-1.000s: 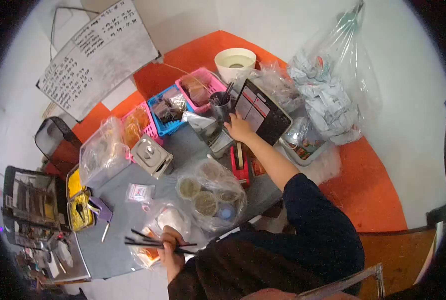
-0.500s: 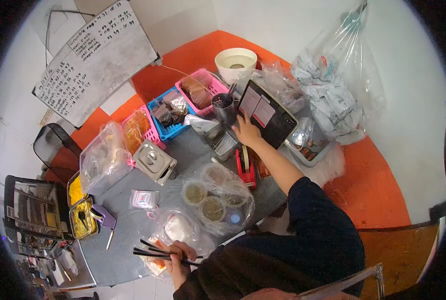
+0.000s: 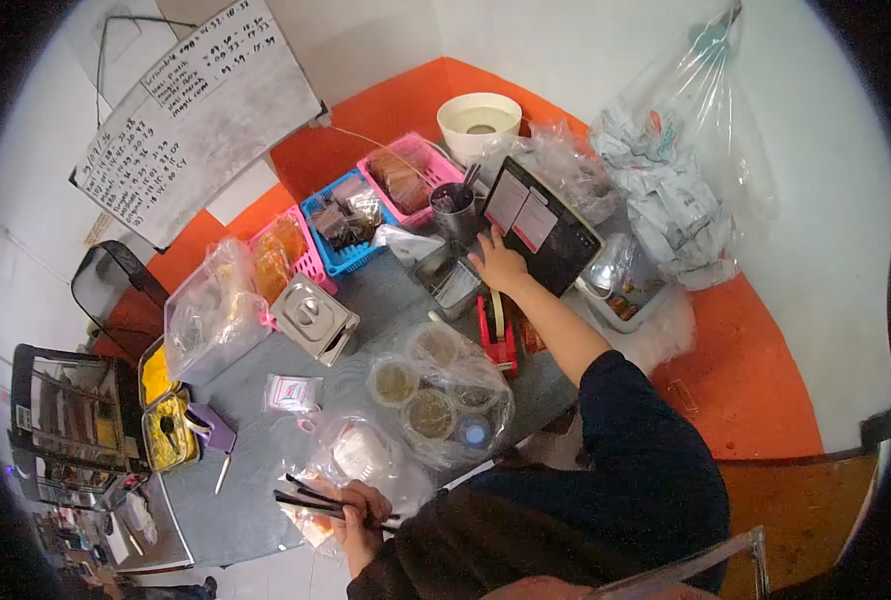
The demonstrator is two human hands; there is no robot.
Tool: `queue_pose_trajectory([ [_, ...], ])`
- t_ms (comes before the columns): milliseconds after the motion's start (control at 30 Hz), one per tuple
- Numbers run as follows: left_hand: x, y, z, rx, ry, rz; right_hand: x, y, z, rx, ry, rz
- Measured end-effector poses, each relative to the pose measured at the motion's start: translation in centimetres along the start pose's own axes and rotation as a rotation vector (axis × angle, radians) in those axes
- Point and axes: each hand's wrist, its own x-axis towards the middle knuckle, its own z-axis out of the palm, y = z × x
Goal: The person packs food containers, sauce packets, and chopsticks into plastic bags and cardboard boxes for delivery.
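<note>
My right hand reaches across the grey table and rests its fingers on the lower edge of a black tablet that leans upright and shows two white panels. My left hand sits near the front edge of the table, closed around a bundle of thin black sticks that point left. It hovers over a clear plastic bag with something white inside.
A red tape dispenser stands just below the tablet. A bag of round lidded cups, a steel lidded container, pink and blue baskets, a white bowl, a big bag of packets and a whiteboard surround them.
The view has shifted slightly. My left hand with the sticks has drifted a little to the right. My right hand stays on the tablet.
</note>
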Motion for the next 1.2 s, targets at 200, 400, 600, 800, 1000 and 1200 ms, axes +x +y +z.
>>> queue_pose_trajectory([
  [200,0.0,0.4,-0.3,-0.019,-0.059,0.017,-2.0,-2.2,-2.2,0.120,0.069,-0.085],
  [400,-0.4,0.6,-0.4,-0.046,-0.086,0.027,-4.6,-4.0,-4.1,0.156,0.092,-0.158],
  [600,-0.8,0.6,-0.3,-0.056,-0.104,0.055,-1.4,-2.2,-1.7,-0.020,0.022,-0.023],
  [800,-0.9,0.2,-0.6,-0.065,-0.085,0.003,0.0,-1.9,-1.2,-0.039,-0.060,0.041],
  [1000,-1.2,-0.3,-0.9,-0.073,-0.035,-0.013,0.6,-1.6,-0.5,-0.058,-0.064,0.054],
  [1200,-1.2,-0.2,-0.5,-0.053,-0.014,-0.020,0.7,-1.8,-0.8,-0.070,-0.088,0.071],
])
